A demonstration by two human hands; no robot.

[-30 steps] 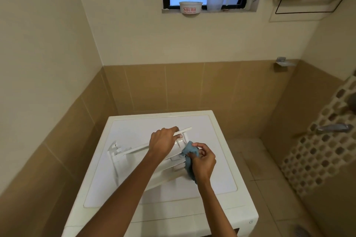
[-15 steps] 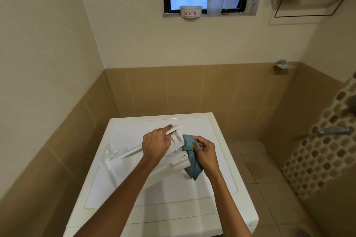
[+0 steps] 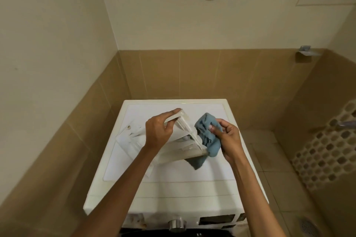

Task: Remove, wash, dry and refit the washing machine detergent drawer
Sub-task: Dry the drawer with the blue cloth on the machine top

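Left hand point(image 3: 158, 131) grips the detergent drawer point(image 3: 185, 129) by its upper edge, tilted over the washing machine point(image 3: 173, 188) top; right hand point(image 3: 230, 138) pinches a blue cloth point(image 3: 207, 136) against its end. Removal appears done, drying under way; refitting remains.

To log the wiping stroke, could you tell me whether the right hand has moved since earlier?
Yes: the right hand, gripping the blue cloth, has shifted toward the back-right corner of the washing machine lid.
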